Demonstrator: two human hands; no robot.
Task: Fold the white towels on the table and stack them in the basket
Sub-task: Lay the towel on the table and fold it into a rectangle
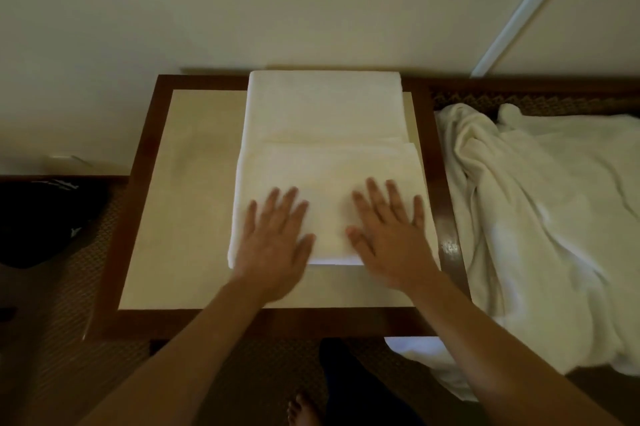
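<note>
Could not make out any basket in the head view. At far left, a dark object [41, 221], too dim to identify and cut by the frame edge. At right, a heap of unfolded white towels [540, 217], its near part running out of frame and a corner hanging below the worktop's [180, 204] front edge; surface beneath it mostly hidden, only a patterned strip showing behind. At bottom centre, a bare foot [301, 408] partly cut off beside a dark trouser leg.

Lay in the middle of the wood-framed, pale-topped worktop: a folded white towel [325, 134], its far end reaching the wall-side rim, its near portion doubled over so that a fold edge crossed the middle. Near edge partly covered by the wrists.

Rested flat on the doubled near portion, side by side, palms down: left hand [277, 238] and right hand [388, 235], fingers straight and slightly spread, pointing away from the body, thumbs turned toward each other with bare towel between. Gripped nothing, only pressed on the cloth. Slightly blurred, both. Forearms bare, stretched forward from the bottom corners of the frame.
</note>
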